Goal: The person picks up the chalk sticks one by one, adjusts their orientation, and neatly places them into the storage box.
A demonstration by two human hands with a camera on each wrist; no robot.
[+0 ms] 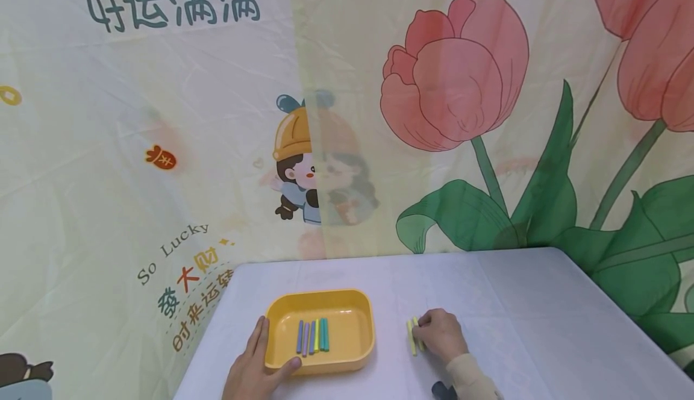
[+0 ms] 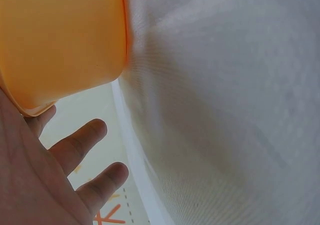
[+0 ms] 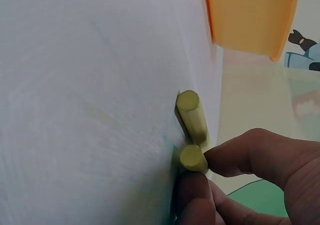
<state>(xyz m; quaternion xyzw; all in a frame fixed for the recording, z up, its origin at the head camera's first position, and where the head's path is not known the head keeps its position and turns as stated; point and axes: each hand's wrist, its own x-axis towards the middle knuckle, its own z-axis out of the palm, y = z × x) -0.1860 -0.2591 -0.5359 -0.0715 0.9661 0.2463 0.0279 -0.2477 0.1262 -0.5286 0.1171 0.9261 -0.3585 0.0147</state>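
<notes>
My left hand (image 1: 250, 361) rests against the left side and near corner of a yellow tray (image 1: 370, 334), its fingers straight and spread in the left wrist view. Inside the tray, several chalk sticks (image 1: 317, 336) in blue, purple, yellow and green lie side by side. To the right of the tray, my right hand (image 1: 441, 332) pinches a yellow chalk stick (image 3: 193, 157) between thumb and fingers, low over the white cloth. Just left of that one lies a second yellow chalk stick (image 1: 411, 338), almost parallel to it.
A white cloth covers the table (image 1: 520, 315). Behind it hangs a printed curtain (image 1: 347, 44) with tulips and lettering. A small dark object (image 1: 443, 391) shows beside the right sleeve (image 1: 472, 376) at the bottom edge.
</notes>
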